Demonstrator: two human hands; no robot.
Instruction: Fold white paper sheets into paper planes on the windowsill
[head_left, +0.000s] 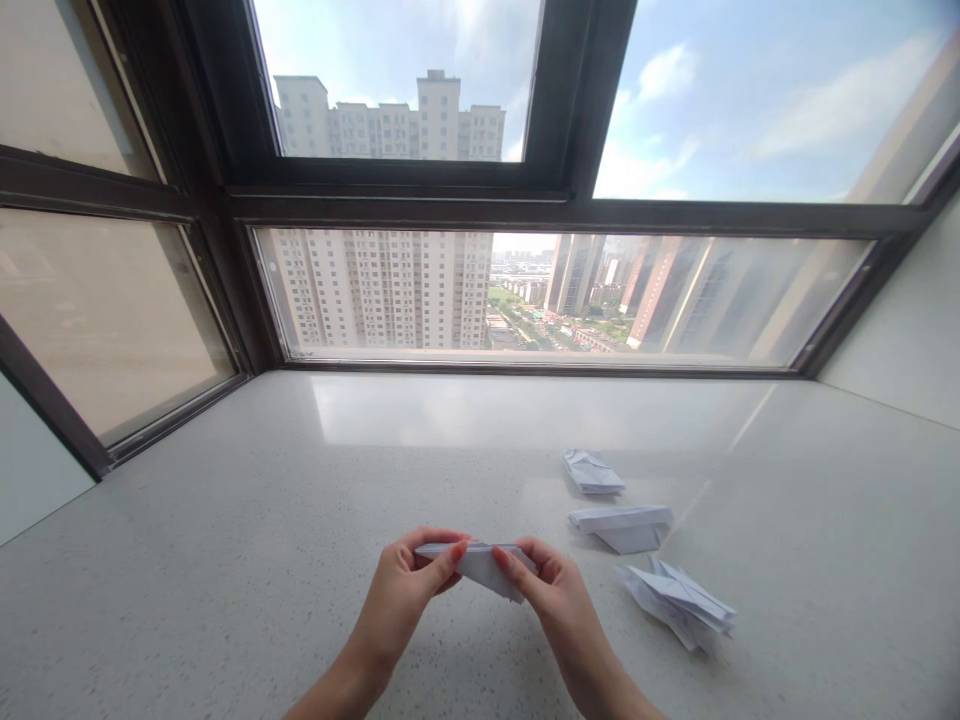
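Between my two hands is a folded piece of white paper (pixel 489 572), held above the speckled sill. My left hand (pixel 416 575) pinches its left end, thumb in front and fingers behind. At the right end, my right hand (pixel 541 580) grips it the same way, with the thumb pressed on the front face. The paper has a straight upper edge and slants to a point at the lower right. Its back side is hidden from me.
To the right lie more folded white papers: a small packet (pixel 592 472), a boat-like folded piece (pixel 624 527) and a loose pile (pixel 679 602). They rest on the pale speckled sill (pixel 247 560). Dark-framed windows (pixel 555 215) border the sill at the back and left.
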